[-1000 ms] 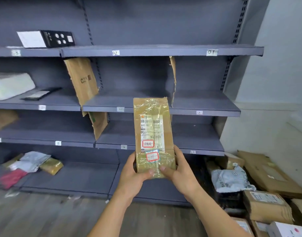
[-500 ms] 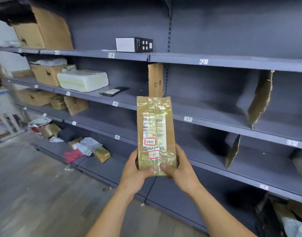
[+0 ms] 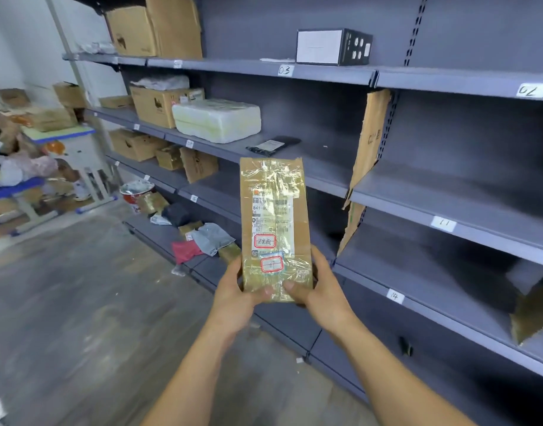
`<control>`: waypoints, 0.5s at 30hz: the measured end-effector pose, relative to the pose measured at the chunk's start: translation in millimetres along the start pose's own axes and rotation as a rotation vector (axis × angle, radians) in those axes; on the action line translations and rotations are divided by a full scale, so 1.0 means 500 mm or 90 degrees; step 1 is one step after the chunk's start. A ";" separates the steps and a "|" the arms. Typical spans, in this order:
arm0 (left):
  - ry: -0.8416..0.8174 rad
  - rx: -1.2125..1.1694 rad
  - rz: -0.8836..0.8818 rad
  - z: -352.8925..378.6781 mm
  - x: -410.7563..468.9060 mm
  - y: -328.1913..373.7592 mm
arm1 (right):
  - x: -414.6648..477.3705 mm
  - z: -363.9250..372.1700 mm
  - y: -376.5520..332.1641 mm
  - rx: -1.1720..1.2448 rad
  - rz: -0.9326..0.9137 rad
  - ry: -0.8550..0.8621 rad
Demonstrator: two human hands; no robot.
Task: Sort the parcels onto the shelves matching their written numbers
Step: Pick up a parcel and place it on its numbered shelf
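Holding the parcel (image 3: 275, 229) upright in front of me, I grip its lower end with both hands: my left hand (image 3: 236, 298) wraps the bottom left corner and my right hand (image 3: 324, 290) the bottom right. Each thumb presses on the taped front and the fingers curl behind. The parcel hangs in the air, touching no shelf, its top edge level with the second shelf from the top. It carries two red-edged stickers, and the lower sticker (image 3: 271, 265) seems to read 07. The shelf front edges run diagonally from upper left to lower right, and I can read four shelf labels: 03 (image 3: 285, 70), 02 (image 3: 532, 90), 11 (image 3: 443, 223) and 14 (image 3: 395, 296). Right of the parcel I count three torn cardboard dividers, the tallest (image 3: 368, 139) standing between bays; beyond it the shelf boards show bare grey metal. One white wrapped package (image 3: 217, 118) and one flat black pouch (image 3: 273, 146) lie on the second shelf, and one black-and-white box (image 3: 333, 46) is above label 03. A wide stretch of grey floor (image 3: 79, 302) lies to my left.
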State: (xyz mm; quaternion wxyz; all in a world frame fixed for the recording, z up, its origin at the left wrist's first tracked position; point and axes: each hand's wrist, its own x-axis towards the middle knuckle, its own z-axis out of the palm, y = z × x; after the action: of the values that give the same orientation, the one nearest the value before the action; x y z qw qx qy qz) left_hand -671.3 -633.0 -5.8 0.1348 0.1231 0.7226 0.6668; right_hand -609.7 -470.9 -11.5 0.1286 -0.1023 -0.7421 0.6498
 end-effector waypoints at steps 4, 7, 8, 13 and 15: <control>0.052 0.003 -0.018 -0.050 0.079 -0.022 | 0.102 0.051 0.021 0.005 0.002 -0.042; 0.089 0.011 -0.022 -0.079 0.149 -0.031 | 0.193 0.083 0.035 0.004 0.009 -0.066; 0.101 0.006 -0.023 -0.089 0.173 -0.031 | 0.225 0.094 0.039 0.004 0.010 -0.074; 0.163 -0.002 -0.033 -0.141 0.294 -0.009 | 0.385 0.150 0.026 0.039 0.004 -0.119; 0.191 -0.006 -0.031 -0.162 0.341 -0.008 | 0.444 0.172 0.021 0.050 -0.003 -0.141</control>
State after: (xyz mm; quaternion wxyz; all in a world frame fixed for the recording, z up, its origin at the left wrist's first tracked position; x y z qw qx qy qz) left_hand -859.6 -647.6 -9.0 0.0422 0.0038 0.7342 0.6776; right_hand -847.8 -479.4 -19.7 0.0516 -0.0229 -0.7258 0.6856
